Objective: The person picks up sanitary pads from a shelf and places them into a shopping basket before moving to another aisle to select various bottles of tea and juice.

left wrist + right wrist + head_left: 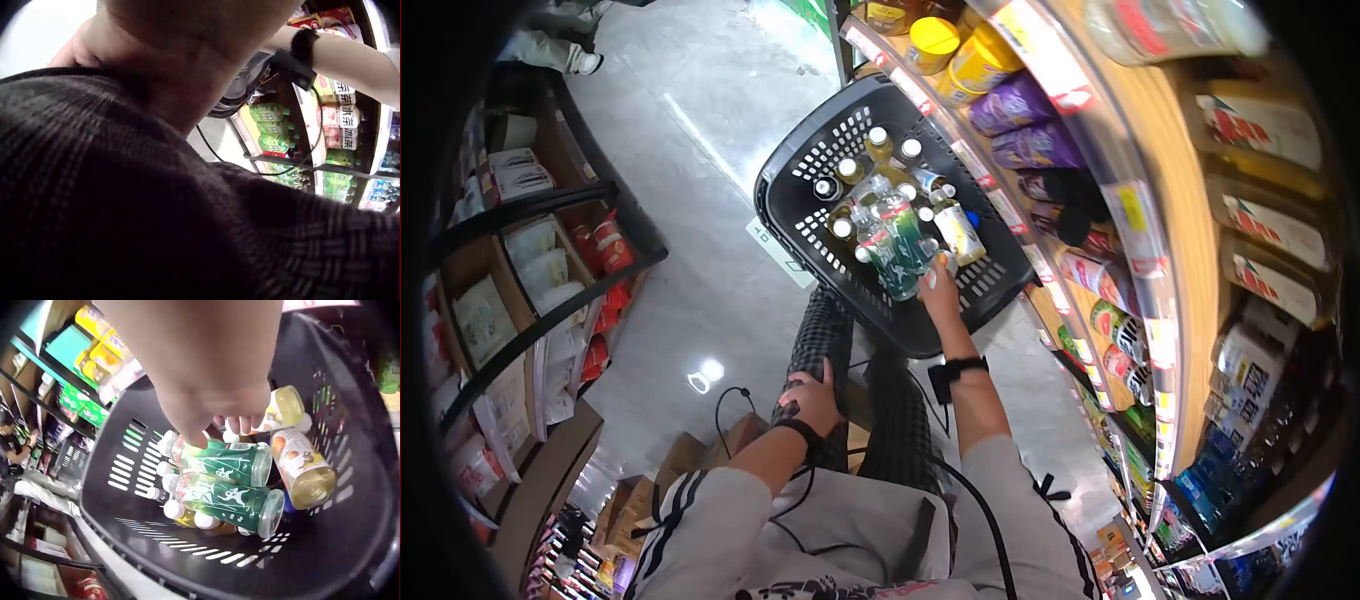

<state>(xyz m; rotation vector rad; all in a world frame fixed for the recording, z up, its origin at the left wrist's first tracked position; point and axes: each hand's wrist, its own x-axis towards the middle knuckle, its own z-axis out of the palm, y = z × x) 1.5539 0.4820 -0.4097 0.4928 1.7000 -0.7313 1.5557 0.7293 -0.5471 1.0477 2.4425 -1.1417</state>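
Note:
My right hand (938, 290) reaches down into a black shopping basket (131, 525), with its fingertips right at the bottles. Seen from the right wrist, the thumb hangs over two green-labelled clear bottles (234, 503) lying side by side, while the other fingers overlap a bottle of pale yellow liquid (289, 407). Another pale yellow bottle with a fruit label (303, 469) lies beside them. Several white-capped bottles (847, 169) stand toward the basket's far side. My left hand (812, 398) rests on my left leg, thumb apart from the fingers, in checked trousers.
Along the right runs a shop shelf (1145, 240) stocked with bottles, yellow tubs (933, 45) and purple packs (1040, 145). Boxed goods fill a display rack (525, 260) on the left. Grey floor (670, 110) lies between. A black cable (985, 505) hangs near my body.

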